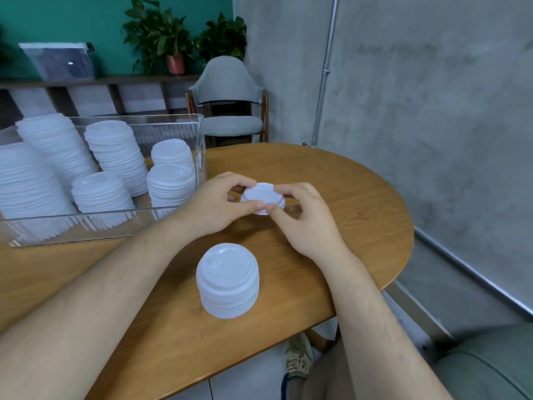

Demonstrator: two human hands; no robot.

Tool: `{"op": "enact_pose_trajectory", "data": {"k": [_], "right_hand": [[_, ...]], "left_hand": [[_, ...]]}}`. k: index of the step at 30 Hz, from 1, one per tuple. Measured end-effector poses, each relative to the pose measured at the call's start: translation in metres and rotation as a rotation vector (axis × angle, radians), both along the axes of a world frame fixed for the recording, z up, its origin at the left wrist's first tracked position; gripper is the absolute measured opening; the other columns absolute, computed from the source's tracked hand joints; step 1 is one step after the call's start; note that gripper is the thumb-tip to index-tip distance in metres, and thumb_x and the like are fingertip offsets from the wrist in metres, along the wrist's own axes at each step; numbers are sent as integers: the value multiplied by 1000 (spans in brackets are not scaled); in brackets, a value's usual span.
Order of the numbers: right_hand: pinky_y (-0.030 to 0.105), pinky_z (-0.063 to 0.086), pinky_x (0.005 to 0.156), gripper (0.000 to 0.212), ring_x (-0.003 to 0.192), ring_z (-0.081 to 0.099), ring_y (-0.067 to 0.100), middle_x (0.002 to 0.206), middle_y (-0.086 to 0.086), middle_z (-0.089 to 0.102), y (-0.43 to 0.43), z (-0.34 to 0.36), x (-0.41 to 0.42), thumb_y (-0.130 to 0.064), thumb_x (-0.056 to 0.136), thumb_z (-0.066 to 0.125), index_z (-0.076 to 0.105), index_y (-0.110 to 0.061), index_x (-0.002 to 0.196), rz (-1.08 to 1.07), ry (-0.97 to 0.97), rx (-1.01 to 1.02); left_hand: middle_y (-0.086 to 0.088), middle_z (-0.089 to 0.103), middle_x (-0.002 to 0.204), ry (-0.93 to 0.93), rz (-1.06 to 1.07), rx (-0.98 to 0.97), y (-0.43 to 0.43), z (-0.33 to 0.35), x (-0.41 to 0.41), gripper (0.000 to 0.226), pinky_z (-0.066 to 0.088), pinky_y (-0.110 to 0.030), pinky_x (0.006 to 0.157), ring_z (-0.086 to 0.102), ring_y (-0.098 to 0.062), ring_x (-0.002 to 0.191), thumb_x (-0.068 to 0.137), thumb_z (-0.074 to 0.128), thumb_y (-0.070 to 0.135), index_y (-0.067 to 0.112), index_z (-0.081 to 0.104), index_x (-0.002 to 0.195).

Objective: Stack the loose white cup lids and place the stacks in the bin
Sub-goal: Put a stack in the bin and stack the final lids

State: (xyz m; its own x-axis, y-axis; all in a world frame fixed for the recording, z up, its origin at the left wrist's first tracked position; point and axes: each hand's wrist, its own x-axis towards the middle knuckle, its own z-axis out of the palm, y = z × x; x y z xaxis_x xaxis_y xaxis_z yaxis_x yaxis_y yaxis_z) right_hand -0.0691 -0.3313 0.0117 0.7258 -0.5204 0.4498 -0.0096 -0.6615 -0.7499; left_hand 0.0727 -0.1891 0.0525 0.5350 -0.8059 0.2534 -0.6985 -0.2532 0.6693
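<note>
Few lids (263, 198) pinched btwn left hand (219, 203) & right hand (305, 217) near bin (199, 157); rims should be aligned before pressing.

One bin (86, 226); six lid stacks (115, 157) inside; one table stack (227, 284); one held stack (261, 194); two hands (215, 203) (308, 223).

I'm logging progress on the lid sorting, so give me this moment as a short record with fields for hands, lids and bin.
left hand: grips the left side of a small stack of white plastic cup lids
right hand: pinches the same stack's right side
table stack: taller stack of white lids, upright on the round wooden table, nearer the person, untouched
bin: clear plastic bin on the table's left, holding six visible lid stacks
status: two stacks not yet in the bin
</note>
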Motion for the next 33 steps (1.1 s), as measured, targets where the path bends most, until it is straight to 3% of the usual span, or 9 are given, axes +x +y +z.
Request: {"op": "enact_pose_trajectory", "data": {"k": [6,12,20,25,30,33], "right_hand": [[30,53,92,28,115,59,15,116,-5,59,37,15,-14,-25,89,76,71,-23,117,216,-215,112],[27,50,86,32,120,59,20,122,-4,66,65,9,-36,-24,90,75,70,-15,121,393,-179,1],[23,44,85,35,117,59,20,119,-5,66,67,3,-43,-35,84,73,72,-20,116,436,-72,-55],[17,41,85,30,113,60,20,117,-4,66,65,3,-41,-27,85,75,73,-21,114,452,-41,-81],[16,40,85,29,110,59,20,115,-2,64,62,1,-43,-30,84,75,73,-22,112,480,4,-71],[16,40,85,29,112,58,21,115,-1,62,63,0,-44,-35,83,73,73,-22,110,482,10,-79]], "left_hand": [[16,63,119,46,52,-146,60,18,-35,47,47,-11,94,60,3,111,79,74,48,31,67,122],[15,67,119,104,69,-264,110,-14,-71,47,47,-24,99,62,-5,116,81,74,57,32,69,120],[17,63,119,70,77,-221,121,-30,-77,41,46,-20,101,59,-1,115,81,76,41,30,68,120],[15,64,120,78,66,-226,119,-36,-74,38,49,-29,102,61,-4,115,83,79,34,29,68,119],[18,63,118,96,34,-202,119,-37,-74,47,49,-28,100,59,-5,117,78,72,53,32,68,120],[19,62,116,108,19,-217,119,-37,-76,39,49,-25,99,58,-4,117,83,78,36,29,68,119]]}}
